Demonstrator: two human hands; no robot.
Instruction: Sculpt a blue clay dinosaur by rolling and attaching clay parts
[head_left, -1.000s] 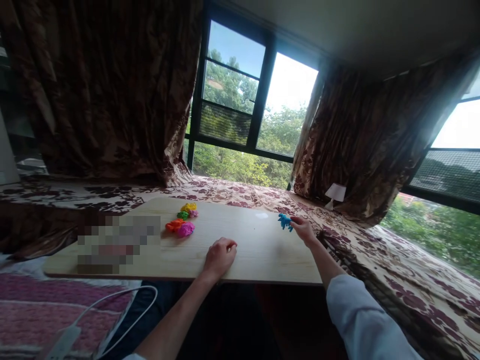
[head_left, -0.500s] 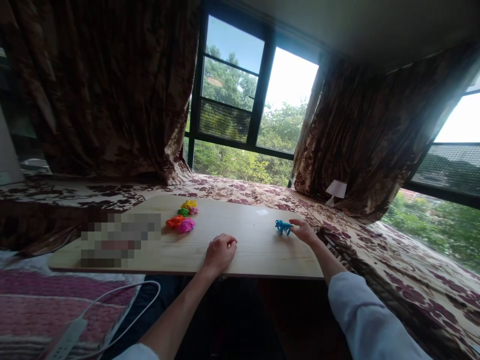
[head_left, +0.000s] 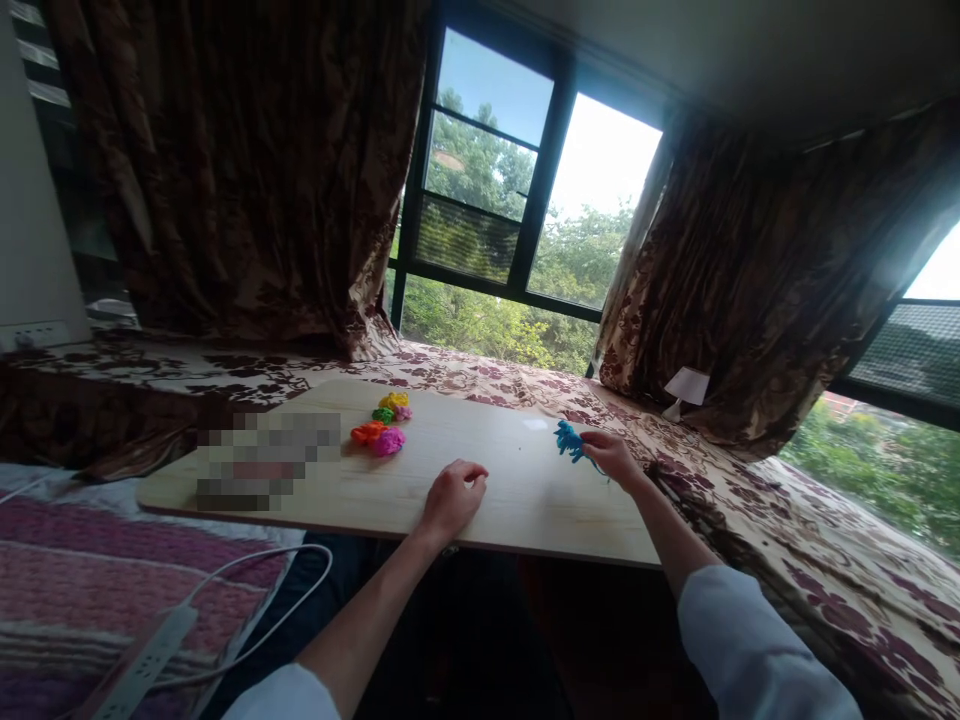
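Observation:
At the right end of the light wooden board (head_left: 517, 500), my right hand (head_left: 611, 458) pinches a blue bundle of strands (head_left: 570, 441). The bundle's loops fan out to the left of my fingertips, and a loose strand trails below my hand. My left hand (head_left: 454, 498) rests near the board's front edge, its fingers loosely bent and a gap showing between thumb and forefinger, with nothing seen in it. Beyond it to the left lie an orange bundle (head_left: 367, 433), a magenta bundle (head_left: 388, 441), a green bundle (head_left: 382, 414), a yellow bundle (head_left: 394, 400) and a pink bundle (head_left: 403, 412).
A blurred-out patch (head_left: 266, 465) covers the board's left part. A white power strip (head_left: 142, 660) with its cable lies on the striped bedding (head_left: 97, 590) at lower left. Behind the board, a small white lamp (head_left: 686, 388) stands on the flowered cover near the curtains.
My right hand has lifted and turned the blue bundle, which now spreads out with a strand hanging down. My left hand's fingers have loosened from a tighter curl. The view has shifted slightly left.

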